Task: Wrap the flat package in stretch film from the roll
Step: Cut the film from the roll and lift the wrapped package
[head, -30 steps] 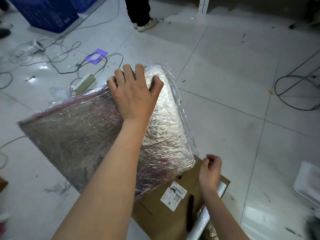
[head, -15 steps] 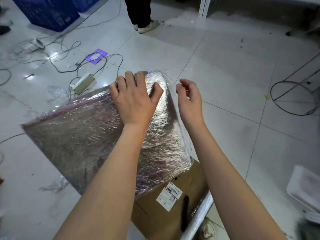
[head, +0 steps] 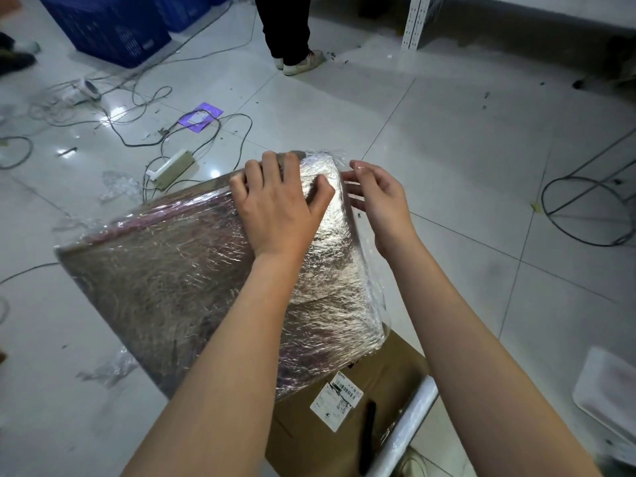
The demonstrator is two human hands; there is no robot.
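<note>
A large flat package (head: 165, 280), covered in crinkled clear stretch film, leans tilted with its lower corner on a brown cardboard box (head: 378, 407). My left hand (head: 278, 204) presses flat on the package's upper right face, fingers over the top edge. My right hand (head: 375, 197) is at the package's right edge with loosely bent fingers touching the loose film there. The stretch film roll (head: 406, 432) lies on the box at the lower right, apart from both hands.
Cables (head: 144, 132) and a power strip (head: 172, 166) lie on the tiled floor beyond the package. Film scraps (head: 110, 370) are scattered at the left. A person's legs (head: 289, 32) stand at the back. Blue crates (head: 113, 25) are far left, a white tray (head: 609, 394) right.
My right hand left the roll at the lower right, rose to the package's upper right edge and moved in against the film there. My left hand stayed pressed on the package.
</note>
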